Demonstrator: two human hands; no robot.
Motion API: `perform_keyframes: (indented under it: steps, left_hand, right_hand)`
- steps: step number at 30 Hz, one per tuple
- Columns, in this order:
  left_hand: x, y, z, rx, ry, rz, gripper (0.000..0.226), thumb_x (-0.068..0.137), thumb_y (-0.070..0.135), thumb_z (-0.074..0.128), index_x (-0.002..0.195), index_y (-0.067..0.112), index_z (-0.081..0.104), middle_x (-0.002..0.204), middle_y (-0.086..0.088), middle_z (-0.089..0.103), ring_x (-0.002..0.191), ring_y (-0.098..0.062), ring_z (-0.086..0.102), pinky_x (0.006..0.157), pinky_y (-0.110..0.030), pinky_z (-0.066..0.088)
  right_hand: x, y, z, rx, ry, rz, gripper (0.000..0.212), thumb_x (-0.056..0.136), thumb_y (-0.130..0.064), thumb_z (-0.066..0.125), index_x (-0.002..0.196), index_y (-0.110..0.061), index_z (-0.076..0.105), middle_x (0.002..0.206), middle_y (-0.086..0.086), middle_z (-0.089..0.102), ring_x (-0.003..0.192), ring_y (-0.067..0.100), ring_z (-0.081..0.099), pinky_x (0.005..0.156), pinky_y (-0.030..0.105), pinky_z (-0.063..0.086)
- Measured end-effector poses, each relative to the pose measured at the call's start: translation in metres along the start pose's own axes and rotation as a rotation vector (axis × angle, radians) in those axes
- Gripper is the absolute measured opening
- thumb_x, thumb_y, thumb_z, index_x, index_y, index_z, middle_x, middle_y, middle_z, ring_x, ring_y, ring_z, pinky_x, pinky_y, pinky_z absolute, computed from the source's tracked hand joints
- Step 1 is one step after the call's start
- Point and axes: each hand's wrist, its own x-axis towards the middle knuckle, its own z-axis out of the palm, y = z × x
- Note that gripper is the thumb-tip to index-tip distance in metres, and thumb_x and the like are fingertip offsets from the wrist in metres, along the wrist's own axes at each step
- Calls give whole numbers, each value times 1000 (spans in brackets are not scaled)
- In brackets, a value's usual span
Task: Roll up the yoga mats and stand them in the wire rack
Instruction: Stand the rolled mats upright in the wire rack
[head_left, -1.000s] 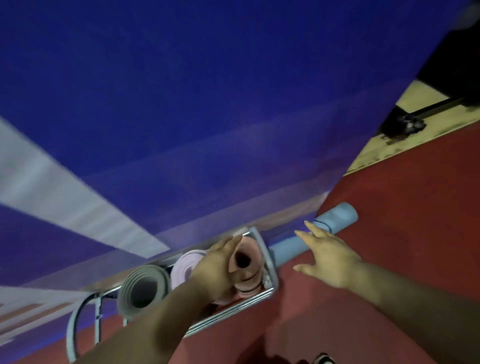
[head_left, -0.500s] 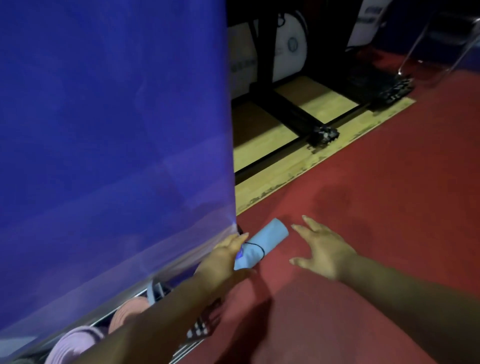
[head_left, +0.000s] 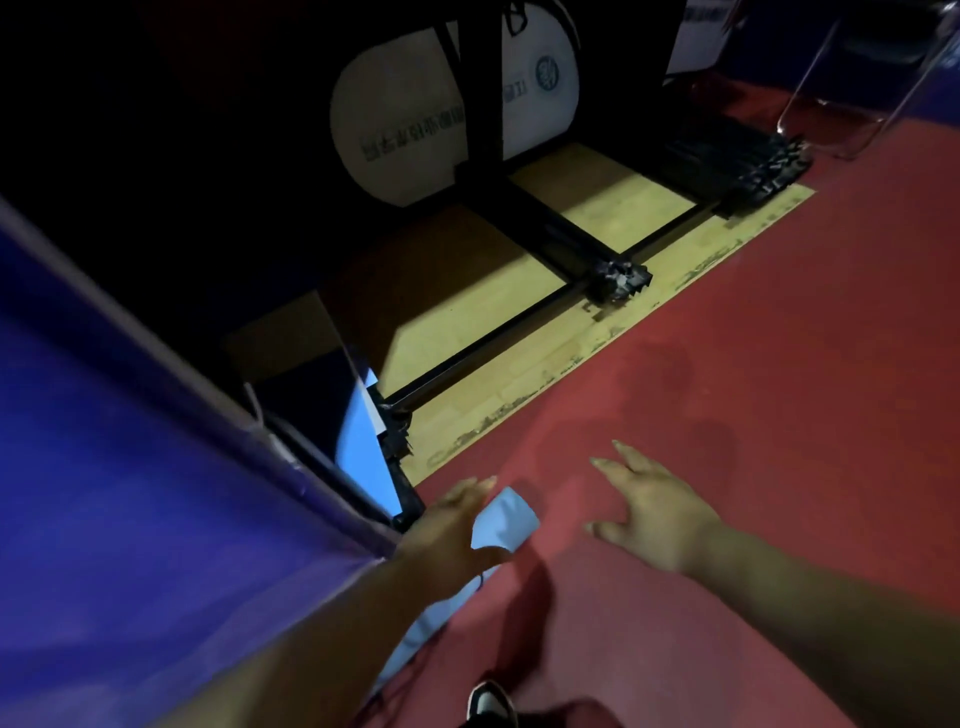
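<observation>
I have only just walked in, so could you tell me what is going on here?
A person's left hand has a grip on a rolled light-blue yoga mat near one end, beside a blue panel. The right hand is open, fingers spread over the red floor, apart from the mat.

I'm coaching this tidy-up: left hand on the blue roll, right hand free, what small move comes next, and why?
Probably bring the right hand across to grip the light blue rolled mat near its upper end. The left hand holds the slanted roll alone, while the right is open above the red floor, holding nothing. The rack is out of view.
</observation>
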Motion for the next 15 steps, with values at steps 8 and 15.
perform_keyframes:
  steps: [8, 15]
  left_hand:
    - [96, -21, 71, 3, -37, -81, 93, 84, 62, 69, 160, 34, 22, 163, 6, 27, 149, -18, 27, 120, -35, 28]
    - [191, -101, 229, 184, -103, -229, 104, 82, 64, 66, 160, 40, 2, 169, 6, 7, 154, -26, 14, 118, -48, 31]
  right_hand:
    - [108, 83, 40, -13, -77, -85, 93, 84, -65, 64, 160, -34, 20, 170, 1, 3, 154, 25, 17, 122, 39, 26]
    - [230, 171, 160, -104, -106, -197, 93, 84, -66, 62, 160, -36, 17, 170, 0, 0, 155, 26, 15, 122, 41, 25]
